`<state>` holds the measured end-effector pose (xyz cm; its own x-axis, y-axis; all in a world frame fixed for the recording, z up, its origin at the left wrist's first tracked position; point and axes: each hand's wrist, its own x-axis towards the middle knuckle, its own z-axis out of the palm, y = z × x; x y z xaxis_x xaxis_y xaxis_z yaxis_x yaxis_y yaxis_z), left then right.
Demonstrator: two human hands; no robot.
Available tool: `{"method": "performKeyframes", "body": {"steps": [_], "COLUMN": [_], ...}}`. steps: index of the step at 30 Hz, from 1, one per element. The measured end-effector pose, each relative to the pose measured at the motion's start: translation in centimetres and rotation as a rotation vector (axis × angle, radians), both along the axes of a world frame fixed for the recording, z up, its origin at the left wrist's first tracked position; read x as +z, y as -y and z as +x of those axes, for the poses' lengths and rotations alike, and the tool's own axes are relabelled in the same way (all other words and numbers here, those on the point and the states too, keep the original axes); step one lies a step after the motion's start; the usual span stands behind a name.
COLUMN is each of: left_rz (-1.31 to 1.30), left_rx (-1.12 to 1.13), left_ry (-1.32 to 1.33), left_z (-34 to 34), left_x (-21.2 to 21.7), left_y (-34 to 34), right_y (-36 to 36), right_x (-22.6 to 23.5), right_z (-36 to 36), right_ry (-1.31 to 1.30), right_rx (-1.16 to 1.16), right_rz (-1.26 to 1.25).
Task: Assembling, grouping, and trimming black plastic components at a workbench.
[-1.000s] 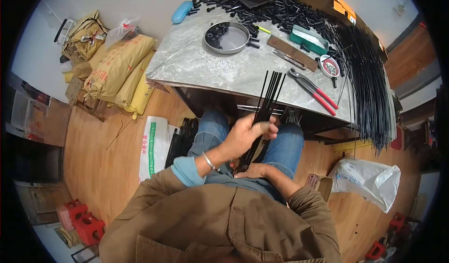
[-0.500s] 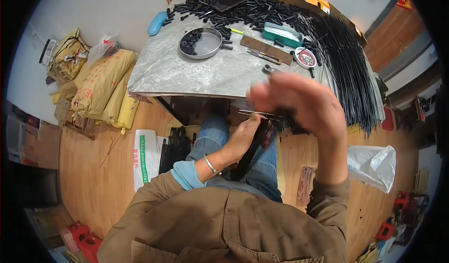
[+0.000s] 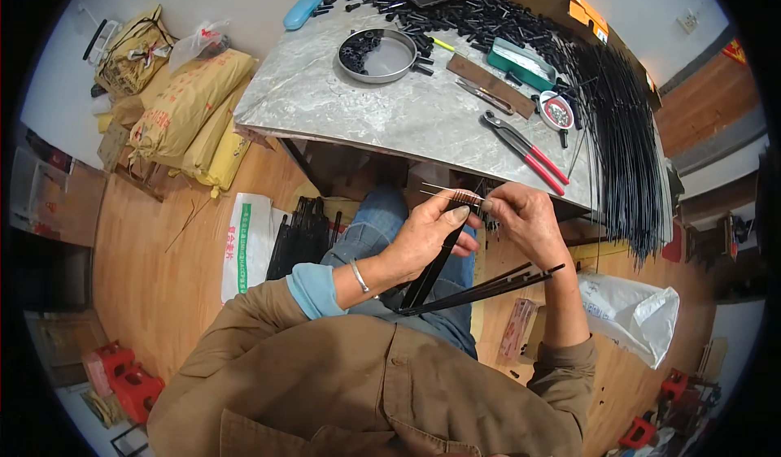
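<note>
Both hands now together, right hand [image 3: 527, 217] lowered, left hand [image 3: 427, 233] perhaps pinching thin rods [image 3: 451, 194].

A bundle of thin black rods [image 3: 455, 282] is held slanted across the lap, fanned out below the grip; a thin copper-coloured wire strip [image 3: 452, 194] is pinched just above, lying nearly level, its free ends pointing left.
</note>
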<state>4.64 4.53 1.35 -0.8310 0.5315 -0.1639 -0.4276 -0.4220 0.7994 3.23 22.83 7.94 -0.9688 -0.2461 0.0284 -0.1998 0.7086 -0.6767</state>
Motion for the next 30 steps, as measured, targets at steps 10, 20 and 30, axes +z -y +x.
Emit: {"method": "performKeyframes", "body": {"steps": [10,20,30], "left_rz": [-0.045,-0.144,-0.099], "left_rx": [0.03,0.076,0.043], "left_ry": [0.045,-0.132,-0.121], "left_z": [-0.5,-0.1,0.0], "left_x": [-0.2,-0.2,-0.7], "left_y": [-0.2,-0.2,-0.5], "right_y": [-1.9,-2.2,-1.8], "right_x": [-2.0,-3.1,-3.4], "right_z": [-0.2,0.3,0.3], "right_ry": [0.05,0.208,0.328], "right_rx": [-0.033,-0.077,-0.135], "right_rz": [-0.124,-0.446,-0.521]}}
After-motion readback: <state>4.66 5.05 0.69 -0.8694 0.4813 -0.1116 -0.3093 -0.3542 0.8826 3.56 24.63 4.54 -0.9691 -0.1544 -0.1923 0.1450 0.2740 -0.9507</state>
